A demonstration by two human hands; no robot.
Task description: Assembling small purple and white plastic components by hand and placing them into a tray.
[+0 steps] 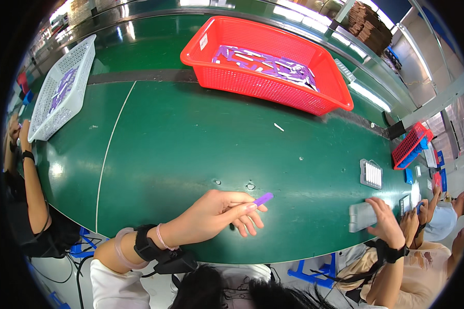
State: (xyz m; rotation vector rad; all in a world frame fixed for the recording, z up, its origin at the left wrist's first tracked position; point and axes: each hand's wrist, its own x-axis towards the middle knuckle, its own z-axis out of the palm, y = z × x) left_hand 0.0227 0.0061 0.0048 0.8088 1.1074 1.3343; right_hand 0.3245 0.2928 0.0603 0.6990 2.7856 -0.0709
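Observation:
My left hand (237, 210) is over the middle of the green table near its front edge. Its thumb and index finger pinch a small flat purple stick (264, 199) that points right; the other fingers hang loosely apart. Farther right, my right hand (386, 225) curves around the right side of a translucent plastic box (361, 217), which looks slightly smeared by motion. Beyond it lies a clear tray with white strips (371, 174) in a row.
A red basket (273, 85) of purple and white pieces stands at the back. At the left is a white basket (80, 100) with purple pieces, beside a co-worker's arms (33, 190). A small white piece (279, 126) lies mid-table. Co-workers' hands (409, 222) work close at right.

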